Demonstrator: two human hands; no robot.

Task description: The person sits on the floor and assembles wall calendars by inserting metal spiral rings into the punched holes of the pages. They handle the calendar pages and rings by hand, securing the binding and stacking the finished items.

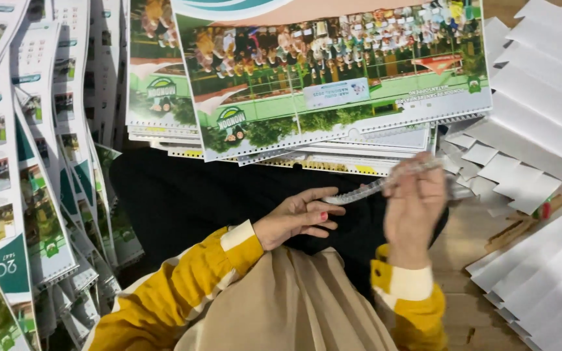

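**Both hands gripping a wire binding strip**

The left hand (297, 218) fingers (317, 195) are pinching one end of a silvery wire binding strip (365, 190). The right hand (414, 208) is closing around its other end; motion blur is obscuring that grip and the strip's far tip. The strip is hanging over a black cloth (183, 195) on the lap. Just beyond, a stack of printed calendars (333, 97) is lying with punched edges facing the hands. More calendars (27, 162) are fanning out at left, cut off by the frame. White folded sheets (541, 91) are covering the wooden floor (463, 240) at right.
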